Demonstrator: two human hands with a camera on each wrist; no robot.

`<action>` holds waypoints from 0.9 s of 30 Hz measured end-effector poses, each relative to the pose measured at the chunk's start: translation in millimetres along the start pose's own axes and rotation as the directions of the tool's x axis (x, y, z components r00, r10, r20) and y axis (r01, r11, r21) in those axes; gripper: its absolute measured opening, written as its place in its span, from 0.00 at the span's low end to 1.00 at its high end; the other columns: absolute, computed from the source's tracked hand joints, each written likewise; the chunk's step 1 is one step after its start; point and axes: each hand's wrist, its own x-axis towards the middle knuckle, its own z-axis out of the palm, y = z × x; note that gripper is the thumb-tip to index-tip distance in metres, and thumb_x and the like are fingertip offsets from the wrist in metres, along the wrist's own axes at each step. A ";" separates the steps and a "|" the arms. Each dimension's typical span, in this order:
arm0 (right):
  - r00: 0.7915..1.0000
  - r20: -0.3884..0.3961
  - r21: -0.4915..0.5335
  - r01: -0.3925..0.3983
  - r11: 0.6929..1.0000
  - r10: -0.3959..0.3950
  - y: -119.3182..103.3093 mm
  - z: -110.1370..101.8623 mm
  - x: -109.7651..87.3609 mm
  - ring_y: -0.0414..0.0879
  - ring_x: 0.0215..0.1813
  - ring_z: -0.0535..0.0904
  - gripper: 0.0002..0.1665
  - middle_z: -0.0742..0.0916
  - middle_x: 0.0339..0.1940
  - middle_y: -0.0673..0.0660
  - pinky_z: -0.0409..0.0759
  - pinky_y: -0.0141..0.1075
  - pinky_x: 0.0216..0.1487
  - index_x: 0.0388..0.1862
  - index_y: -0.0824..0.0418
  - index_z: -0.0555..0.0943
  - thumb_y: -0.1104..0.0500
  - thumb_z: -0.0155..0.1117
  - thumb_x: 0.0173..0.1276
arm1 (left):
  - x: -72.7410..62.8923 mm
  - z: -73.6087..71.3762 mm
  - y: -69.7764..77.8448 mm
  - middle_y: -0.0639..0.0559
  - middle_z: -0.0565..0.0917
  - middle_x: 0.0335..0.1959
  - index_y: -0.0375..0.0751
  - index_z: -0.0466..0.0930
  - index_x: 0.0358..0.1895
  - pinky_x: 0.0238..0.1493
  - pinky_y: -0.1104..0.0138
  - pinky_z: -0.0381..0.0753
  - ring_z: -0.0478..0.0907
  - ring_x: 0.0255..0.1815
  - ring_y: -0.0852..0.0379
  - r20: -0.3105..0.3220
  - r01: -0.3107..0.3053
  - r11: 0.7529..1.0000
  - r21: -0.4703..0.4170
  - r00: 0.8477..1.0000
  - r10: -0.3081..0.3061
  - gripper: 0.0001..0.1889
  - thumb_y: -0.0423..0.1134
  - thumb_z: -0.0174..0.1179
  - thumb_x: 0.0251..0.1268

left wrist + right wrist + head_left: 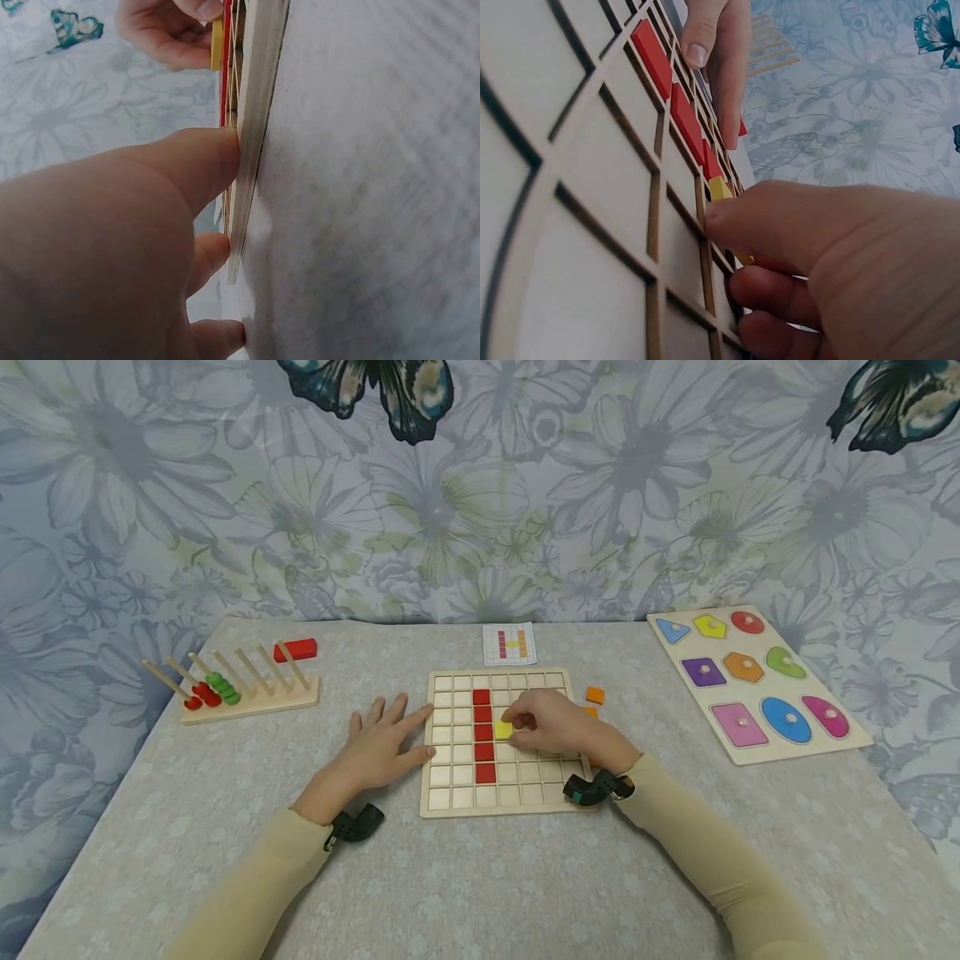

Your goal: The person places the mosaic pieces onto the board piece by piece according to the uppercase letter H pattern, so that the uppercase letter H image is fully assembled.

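Observation:
A wooden grid board (447, 797) lies flat on the table, with a column of red square tiles (483, 732) set in its cells. My right hand (551, 722) is over the board and pinches a yellow square tile (503, 729) between thumb and fingers, just right of the red column. In the right wrist view the thumb partly covers the yellow tile (719, 187). The left hand (378, 747) has its fingers spread, and its thumb and index finger touch the board's left edge. Orange tiles (595, 695) lie right of the board, some partly hidden by the right arm.
A small pattern card (510, 644) lies behind the board. To the left stands a wooden peg rack (255, 703) with red and green beads, a red block (300, 649) behind it. A shape puzzle board (765, 689) with knobbed pieces lies at the right.

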 end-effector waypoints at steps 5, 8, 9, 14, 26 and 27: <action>1.000 0.003 -0.008 -0.015 1.000 0.015 -1.2 0.0 -0.3 0.41 0.37 0.75 0.14 0.86 0.37 0.52 0.76 0.33 0.43 0.49 0.61 0.88 0.59 0.73 0.65 | -0.2 -0.7 0.2 0.29 0.50 0.82 0.51 0.59 0.81 0.69 0.21 0.39 0.41 0.81 0.20 0.000 -0.002 1.000 0.002 1.000 0.002 0.36 0.56 0.57 0.74; 1.000 0.000 -0.013 -0.016 1.000 0.016 -1.6 0.2 -0.1 0.40 0.36 0.75 0.15 0.86 0.36 0.52 0.77 0.33 0.43 0.50 0.61 0.88 0.59 0.73 0.65 | 0.0 -0.7 0.2 0.29 0.51 0.82 0.51 0.59 0.81 0.69 0.20 0.39 0.41 0.81 0.19 -0.003 -0.007 1.000 0.001 1.000 0.007 0.36 0.55 0.57 0.74; 1.000 -0.002 -0.014 -0.014 1.000 0.014 -1.5 0.3 0.1 0.40 0.36 0.75 0.15 0.86 0.36 0.52 0.76 0.33 0.43 0.50 0.61 0.88 0.59 0.73 0.65 | -0.2 -0.8 0.3 0.29 0.51 0.82 0.51 0.59 0.81 0.69 0.20 0.39 0.41 0.81 0.19 -0.003 -0.007 1.000 0.001 1.000 0.007 0.36 0.55 0.57 0.74; 1.000 -0.003 -0.023 -0.016 1.000 0.016 -0.7 0.6 0.1 0.40 0.35 0.74 0.15 0.86 0.36 0.51 0.76 0.33 0.43 0.50 0.61 0.88 0.59 0.72 0.65 | 0.1 -0.5 0.4 0.29 0.51 0.82 0.51 0.59 0.81 0.69 0.21 0.39 0.41 0.81 0.19 -0.003 -0.006 1.000 0.003 1.000 0.006 0.36 0.56 0.57 0.74; 0.999 0.004 -0.004 -0.035 0.999 0.035 -0.7 1.6 -0.3 0.40 0.34 0.73 0.15 0.85 0.34 0.50 0.75 0.33 0.42 0.51 0.61 0.88 0.59 0.72 0.65 | 0.1 -1.1 0.5 0.29 0.50 0.82 0.51 0.59 0.81 0.69 0.20 0.39 0.41 0.81 0.20 -0.003 -0.006 1.000 -0.001 1.000 0.006 0.36 0.55 0.57 0.74; 0.999 0.003 -0.004 -0.036 0.999 0.036 -1.0 1.5 -0.5 0.40 0.34 0.73 0.15 0.84 0.34 0.50 0.75 0.33 0.42 0.51 0.61 0.88 0.59 0.72 0.65 | 0.2 -1.2 0.6 0.29 0.50 0.82 0.51 0.59 0.81 0.69 0.20 0.39 0.41 0.81 0.20 -0.003 -0.006 1.000 -0.002 1.000 0.006 0.36 0.55 0.57 0.74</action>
